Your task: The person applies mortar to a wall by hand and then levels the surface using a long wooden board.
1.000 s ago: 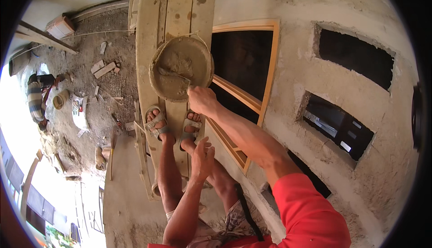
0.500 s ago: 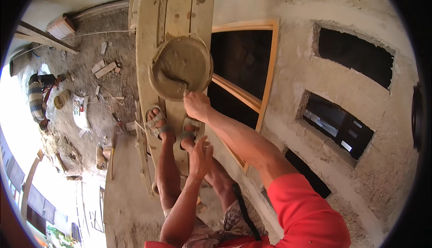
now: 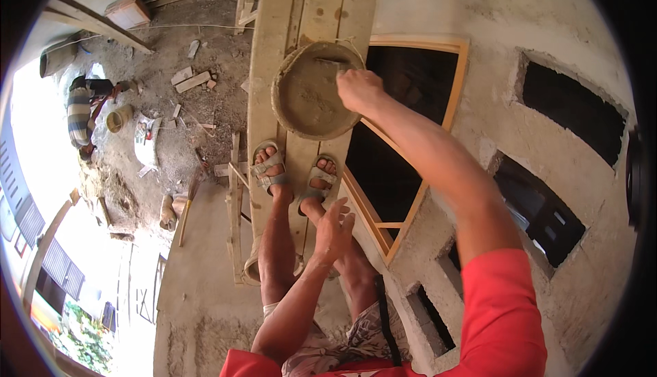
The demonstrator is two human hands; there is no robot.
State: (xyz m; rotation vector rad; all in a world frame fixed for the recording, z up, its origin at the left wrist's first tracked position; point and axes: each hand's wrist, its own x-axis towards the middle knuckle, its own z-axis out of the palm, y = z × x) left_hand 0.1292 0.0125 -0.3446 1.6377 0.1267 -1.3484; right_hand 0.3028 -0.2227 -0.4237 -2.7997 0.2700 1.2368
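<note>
A round bucket of wet grey-brown mortar stands on the wooden planks, just beyond my sandalled feet. My right hand is over the bucket's right side, closed round the handle of a trowel. The trowel's blade shows in part at the far edge of the mortar; my fist hides the handle. Nothing is in my left hand, which hangs in the air above my right shin with its fingers loosely bent and apart.
I stand on a narrow raised plank walkway. At the right is a rough plastered wall with an orange-brown window frame and several rectangular openings. Far below on the left, a person in stripes bends near a bucket, with rubble around.
My right hand and the trowel have moved from the near part of the bucket toward its far right side. The view has shifted, so the scene sits farther right. My left hand stays empty.
</note>
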